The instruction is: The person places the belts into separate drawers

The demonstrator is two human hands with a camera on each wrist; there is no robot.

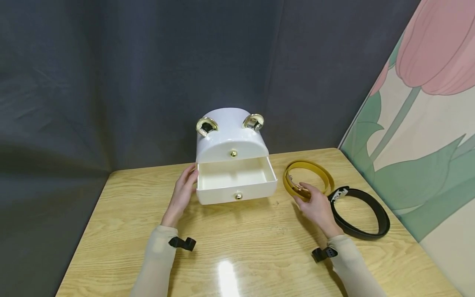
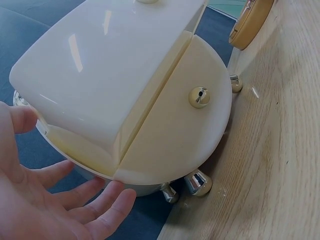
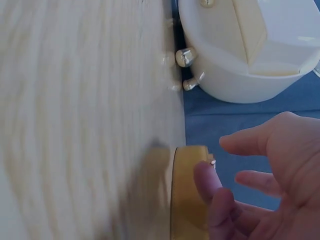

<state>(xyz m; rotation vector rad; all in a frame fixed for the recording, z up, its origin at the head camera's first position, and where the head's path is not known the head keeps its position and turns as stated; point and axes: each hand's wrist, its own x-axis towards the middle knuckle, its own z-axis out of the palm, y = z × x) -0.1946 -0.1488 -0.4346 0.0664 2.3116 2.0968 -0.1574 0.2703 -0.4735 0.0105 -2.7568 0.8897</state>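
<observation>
A white rounded box (image 1: 231, 134) with gold knobs and two gold ear-like rings stands at the table's back, its drawer (image 1: 219, 196) pulled out towards me. Below the drawer, the left wrist view shows a half-round cream front (image 2: 175, 125) and short gold feet (image 2: 198, 182). My left hand (image 1: 182, 194) is at the box's left side, fingers spread and loosely bent along its edge. At the right, my right hand (image 1: 315, 206) reaches over a coiled yellow belt (image 1: 326, 175) near its gold buckle. One fingertip touches the yellow belt (image 3: 187, 200); the thumb stands apart from it.
A coiled black belt (image 1: 382, 216) with a silver buckle lies just right of my right hand. Behind the wooden table (image 1: 208, 255) hangs a dark curtain (image 1: 178, 74). A wall with painted tulips (image 1: 426, 165) borders the table's right edge.
</observation>
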